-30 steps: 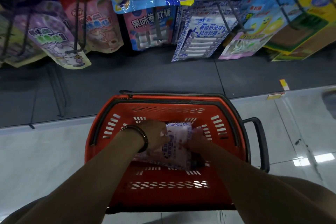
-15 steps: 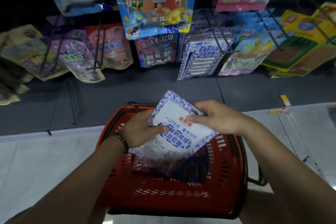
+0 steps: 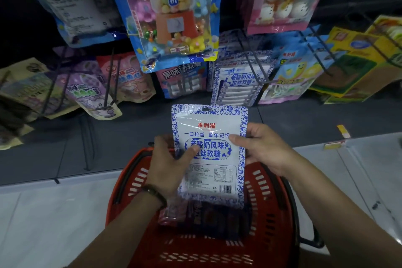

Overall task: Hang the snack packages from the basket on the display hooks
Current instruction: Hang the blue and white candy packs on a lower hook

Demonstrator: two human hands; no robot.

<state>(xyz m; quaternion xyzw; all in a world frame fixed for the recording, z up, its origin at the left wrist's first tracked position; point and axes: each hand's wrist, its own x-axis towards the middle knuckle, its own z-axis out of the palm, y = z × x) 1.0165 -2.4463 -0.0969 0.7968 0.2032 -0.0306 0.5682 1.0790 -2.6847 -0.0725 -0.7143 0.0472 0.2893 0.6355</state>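
Observation:
I hold a white snack package with a blue patterned border (image 3: 212, 172) upright above the red basket (image 3: 269, 220), its hang hole at the top. My left hand (image 3: 167, 165) grips its left edge, thumb across the front. My right hand (image 3: 261, 148) pinches its right edge. More packages (image 3: 195, 213) lie in the basket under it. Matching blue-and-white packages (image 3: 237, 80) hang on a black display hook (image 3: 250, 63) straight ahead, just above the held one.
Other snack bags hang on hooks: purple and pink ones (image 3: 91, 87) at left, a blue candy bag (image 3: 174, 17) above, yellow-green ones (image 3: 356, 61) at right. An empty double hook (image 3: 87, 137) juts out low at left. The basket stands on a pale tiled floor (image 3: 54, 213).
Both hands have lifted the blue-and-white package out of the basket and turned it upright, facing me. My view has tilted up toward the hooks.

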